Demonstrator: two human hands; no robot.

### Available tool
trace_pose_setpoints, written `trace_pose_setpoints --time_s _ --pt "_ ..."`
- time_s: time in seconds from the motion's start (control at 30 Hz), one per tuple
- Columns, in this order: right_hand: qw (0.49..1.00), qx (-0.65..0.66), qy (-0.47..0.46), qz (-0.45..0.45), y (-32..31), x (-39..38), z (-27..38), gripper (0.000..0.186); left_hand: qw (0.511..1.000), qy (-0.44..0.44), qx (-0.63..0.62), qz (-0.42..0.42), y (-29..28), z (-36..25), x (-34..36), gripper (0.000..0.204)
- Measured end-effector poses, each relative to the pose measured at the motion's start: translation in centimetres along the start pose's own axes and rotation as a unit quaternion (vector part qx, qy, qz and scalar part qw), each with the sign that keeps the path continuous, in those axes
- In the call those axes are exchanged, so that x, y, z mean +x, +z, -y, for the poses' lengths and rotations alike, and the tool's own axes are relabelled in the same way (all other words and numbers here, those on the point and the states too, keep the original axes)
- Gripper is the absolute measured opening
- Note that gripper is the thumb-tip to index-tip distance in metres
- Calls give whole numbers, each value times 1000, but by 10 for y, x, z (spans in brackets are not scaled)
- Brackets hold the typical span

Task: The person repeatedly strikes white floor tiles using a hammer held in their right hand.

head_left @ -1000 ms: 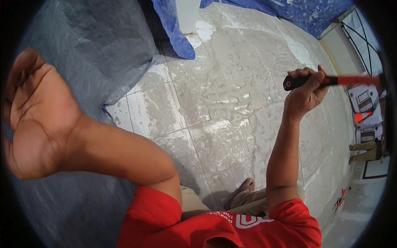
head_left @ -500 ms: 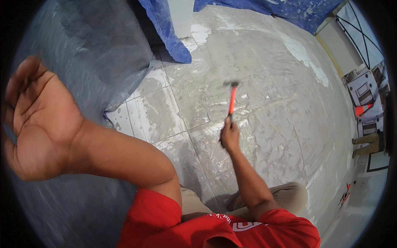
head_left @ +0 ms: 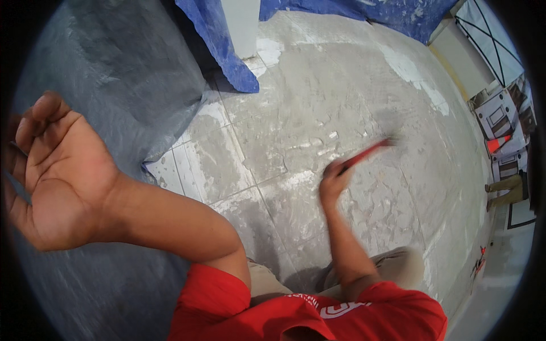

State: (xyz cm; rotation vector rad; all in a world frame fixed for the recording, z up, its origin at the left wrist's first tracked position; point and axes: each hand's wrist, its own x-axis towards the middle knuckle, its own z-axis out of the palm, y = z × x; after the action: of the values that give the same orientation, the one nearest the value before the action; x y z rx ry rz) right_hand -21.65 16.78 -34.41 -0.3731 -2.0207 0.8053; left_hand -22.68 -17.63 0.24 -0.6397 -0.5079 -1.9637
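Note:
My right hand (head_left: pixel 334 181) is wrapped around the dark grip of a hammer with a red-orange handle (head_left: pixel 367 153). The hammer points to the right, and its head is smeared by motion over the tiled floor (head_left: pixel 318 74). Pale dust, flakes and patches of white residue cover the tiles under it. At the far left, my left hand (head_left: pixel 65 176) is raised with its palm showing, fingers apart and loosely bent, holding nothing. Behind it hangs a grey plastic sheet (head_left: pixel 125 85).
Blue sheeting (head_left: pixel 352 20) runs along the back, and a blue strip (head_left: pixel 219 34) hangs beside a white post (head_left: pixel 240 28). At the right stand printed boxes (head_left: pixel 497 116), an orange cone (head_left: pixel 498 143) and a person's legs (head_left: pixel 506 190). Red-handled tools (head_left: pixel 480 261) lie at the lower right.
The hammer has swung from pointing away from me to pointing right, with my right wrist turning and shifting slightly right. My left hand stays raised, its fingers a little lower.

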Motion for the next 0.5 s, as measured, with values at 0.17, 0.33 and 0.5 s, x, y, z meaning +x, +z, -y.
trace_pose_setpoints --time_s 0.17,0.33,0.5 --pt "826 63 389 403 -8 -156 -25 36 1000 2 23 -20 2 -6 -2 31" --pt "874 226 337 267 10 -9 50 36 997 -33 -19 70 -22 -15 23 24" --pt "970 234 14 62 -41 162 129 22 999 -16 -18 36 -9 -6 9 20"
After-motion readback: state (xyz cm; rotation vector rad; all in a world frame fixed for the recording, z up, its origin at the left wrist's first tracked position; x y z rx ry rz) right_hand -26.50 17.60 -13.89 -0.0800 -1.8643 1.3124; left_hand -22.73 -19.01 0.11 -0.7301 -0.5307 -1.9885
